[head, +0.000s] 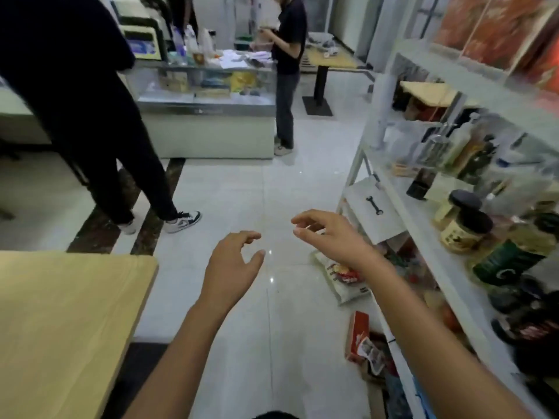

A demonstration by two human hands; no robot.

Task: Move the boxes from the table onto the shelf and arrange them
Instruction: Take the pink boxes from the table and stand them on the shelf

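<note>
1. The left hand (233, 267) reaches forward over the tiled floor (230, 189), palm down. Its fingers (251, 235) are loosely curved and spread, and they hold nothing.
2. The right hand (329, 237) is just beside it on the right and a little further out. Its fingers (305, 219) are also spread and slightly bent, gripping nothing. The two hands do not touch.
3. The wooden table (60, 313) is well to the left of the left fingers and nearer the body.
4. The white shelf (435, 258) runs along the right side, close to the right fingers.
5. Orange boxes (496, 28) stand side by side on the top tier, far above and to the right of the right fingers. Their broad faces point toward the aisle. They are blurred and cut off at the top, so their long axis cannot be told.
6. A white box (373, 213) with a wrench mark sits on a lower tier, just right of the right fingers. It is tilted, with its broad face turned up and outward.
7. A red box (357, 334) stands on end at the foot of the shelf, below the right forearm, with its long axis nearly upright.
8. A printed packet (341, 276) lies on the floor below the right hand.
9. Jars (462, 231) stand on the middle tier, right of the right fingers.
10. Two people stand beyond the fingers: one in dark clothes (90, 116) at far left, and another (287, 71) by a glass display case (205, 95).
</note>
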